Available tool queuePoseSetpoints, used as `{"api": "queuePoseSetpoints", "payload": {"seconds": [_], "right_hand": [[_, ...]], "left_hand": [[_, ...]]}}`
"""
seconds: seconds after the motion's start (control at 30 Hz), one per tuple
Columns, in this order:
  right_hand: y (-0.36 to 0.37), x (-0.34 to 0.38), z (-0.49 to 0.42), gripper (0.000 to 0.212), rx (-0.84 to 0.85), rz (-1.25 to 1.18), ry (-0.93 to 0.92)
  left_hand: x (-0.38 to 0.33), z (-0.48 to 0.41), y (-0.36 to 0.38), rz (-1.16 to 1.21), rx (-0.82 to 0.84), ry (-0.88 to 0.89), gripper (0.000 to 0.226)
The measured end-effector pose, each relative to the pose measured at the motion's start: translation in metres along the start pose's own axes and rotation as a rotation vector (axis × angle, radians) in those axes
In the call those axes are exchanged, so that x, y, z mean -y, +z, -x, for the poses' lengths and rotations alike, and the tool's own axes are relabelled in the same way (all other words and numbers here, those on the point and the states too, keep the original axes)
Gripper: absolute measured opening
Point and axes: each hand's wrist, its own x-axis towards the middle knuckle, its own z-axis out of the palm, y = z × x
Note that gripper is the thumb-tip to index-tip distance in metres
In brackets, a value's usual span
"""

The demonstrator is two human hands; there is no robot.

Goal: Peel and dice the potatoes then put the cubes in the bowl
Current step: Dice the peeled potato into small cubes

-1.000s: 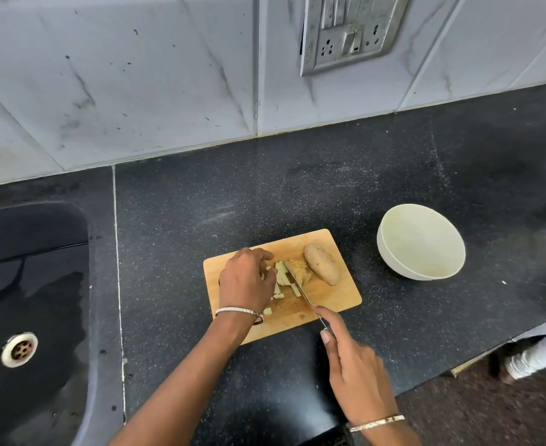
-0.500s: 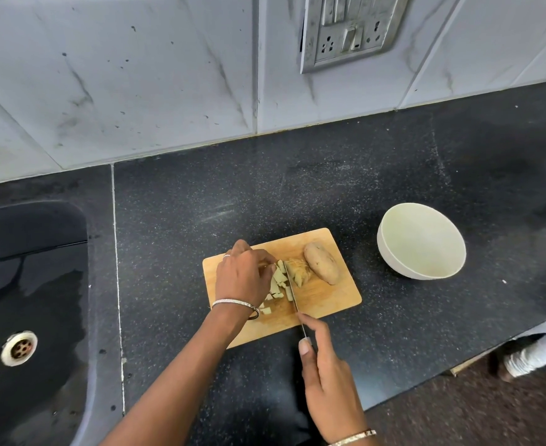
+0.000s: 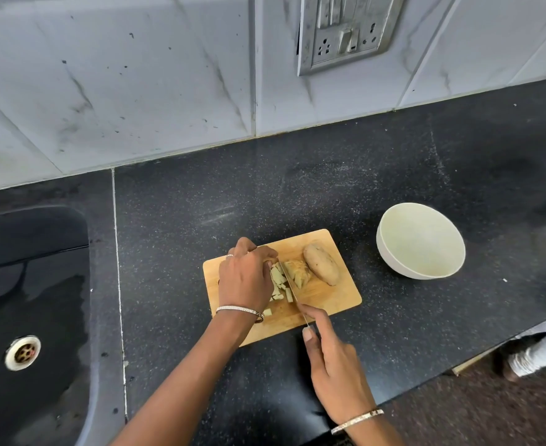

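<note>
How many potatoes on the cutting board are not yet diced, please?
2: one whole potato at the right end of the cutting board, one partly cut potato left of it. The left hand may hide more.

Soft, even daylight fills the scene; nothing is blown out or lost in dark. The speckled black stone counter (image 3: 297, 194) carries a broad pale sheen across its middle, and the glossy black sink basin (image 3: 40, 300) mirrors grey streaks of light. The round cream bowl (image 3: 390, 259) glows brightest inside, and the counter turns darker to its right. Under the left hand (image 3: 244, 278) the rectangular wooden cutting board (image 3: 329, 297) darkens only slightly. The centre is sharp; the right hand (image 3: 336, 371) and the brown floor (image 3: 490, 413) at the lower right look smeared. Tile joints on the grey marbled wall (image 3: 136, 91) splay outward with wide-angle bending.
</note>
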Motion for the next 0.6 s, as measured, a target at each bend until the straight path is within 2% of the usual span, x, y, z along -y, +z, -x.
{"api": "queuePoseSetpoints", "payload": {"seconds": [0.13, 0.23, 0.3, 0.4, 0.6], "right_hand": [[-0.011, -0.003, 0.003, 0.039, -0.054, 0.002, -0.044], [-0.021, -0.004, 0.006, 0.04, -0.162, -0.021, -0.06], [-0.026, -0.006, 0.008, 0.041, -0.241, -0.052, -0.049], [-0.031, -0.013, 0.009, 0.041, -0.31, -0.066, -0.01], [-0.032, -0.02, 0.012, 0.042, -0.295, -0.083, 0.007]], "left_hand": [[-0.005, 0.003, -0.001, -0.01, -0.057, 0.012, 0.032], [-0.012, 0.005, -0.005, -0.016, -0.09, -0.021, 0.039], [-0.019, 0.008, -0.007, -0.011, -0.05, -0.024, 0.045], [-0.026, 0.015, -0.005, -0.003, 0.032, -0.002, 0.038], [-0.027, 0.016, 0.011, -0.092, 0.067, 0.014, 0.044]]}}
